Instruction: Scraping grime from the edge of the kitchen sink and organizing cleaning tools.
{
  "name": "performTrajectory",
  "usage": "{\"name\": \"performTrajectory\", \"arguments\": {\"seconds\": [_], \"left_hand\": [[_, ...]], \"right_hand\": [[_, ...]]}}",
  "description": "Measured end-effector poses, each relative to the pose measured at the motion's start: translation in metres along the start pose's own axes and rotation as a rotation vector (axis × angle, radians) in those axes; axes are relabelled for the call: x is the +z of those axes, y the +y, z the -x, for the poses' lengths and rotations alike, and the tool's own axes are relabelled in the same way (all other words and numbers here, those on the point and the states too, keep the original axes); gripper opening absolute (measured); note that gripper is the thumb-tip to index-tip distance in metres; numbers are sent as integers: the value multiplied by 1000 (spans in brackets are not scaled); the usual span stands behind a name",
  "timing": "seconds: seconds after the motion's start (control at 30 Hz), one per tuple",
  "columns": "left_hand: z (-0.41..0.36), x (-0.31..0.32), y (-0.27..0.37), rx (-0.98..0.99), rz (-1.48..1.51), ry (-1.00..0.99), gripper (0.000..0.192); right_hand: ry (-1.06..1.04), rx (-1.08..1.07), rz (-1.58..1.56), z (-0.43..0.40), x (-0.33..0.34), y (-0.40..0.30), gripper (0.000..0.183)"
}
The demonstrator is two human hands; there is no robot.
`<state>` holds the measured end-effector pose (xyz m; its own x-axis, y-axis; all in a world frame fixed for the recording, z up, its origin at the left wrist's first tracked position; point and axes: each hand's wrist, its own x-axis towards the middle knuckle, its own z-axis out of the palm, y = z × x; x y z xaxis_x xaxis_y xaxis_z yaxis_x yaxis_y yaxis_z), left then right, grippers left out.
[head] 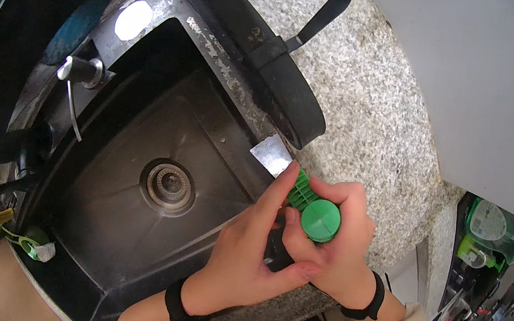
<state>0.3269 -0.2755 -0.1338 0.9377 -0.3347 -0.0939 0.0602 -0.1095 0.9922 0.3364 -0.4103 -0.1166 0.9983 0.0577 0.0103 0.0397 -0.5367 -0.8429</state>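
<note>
My right hand (343,236) is closed around the green plastic handle (304,189) of a scraper, whose round end cap faces up. A flat metal blade (272,154) extends from the handle over the near-right rim of a black sink (119,219). My left hand (246,255) also has hold of the scraper, its index finger lying along the handle by the blade. Whitish and brown residue (221,68) crusts the sink rim beyond the blade. Whether the blade's edge touches the rim cannot be told. My left thumb rests near my right palm.
A black fixture with a looped handle (293,95) stands along the rim beside the blade. A speckled stone counter (373,103) lies to the right. A metal drain (170,187), a dispenser spout (80,71) and green bottles (493,225) are also in view.
</note>
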Motion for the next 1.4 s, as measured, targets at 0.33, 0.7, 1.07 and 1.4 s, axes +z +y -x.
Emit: {"name": "performTrajectory", "arguments": {"seconds": [0.33,0.7,1.07,1.4], "left_hand": [[-14,0,10,-103,137,129,73],[-19,-1,12,-129,146,225,68],[-24,-12,8,-140,79,271,69],[-26,-22,11,-99,59,311,65]], "right_hand": [[-37,-14,138,-17,-1,-16,37],[-108,55,99,-28,-1,-19,39],[-141,153,99,-43,11,-30,39],[-66,220,129,-45,23,-43,36]]}}
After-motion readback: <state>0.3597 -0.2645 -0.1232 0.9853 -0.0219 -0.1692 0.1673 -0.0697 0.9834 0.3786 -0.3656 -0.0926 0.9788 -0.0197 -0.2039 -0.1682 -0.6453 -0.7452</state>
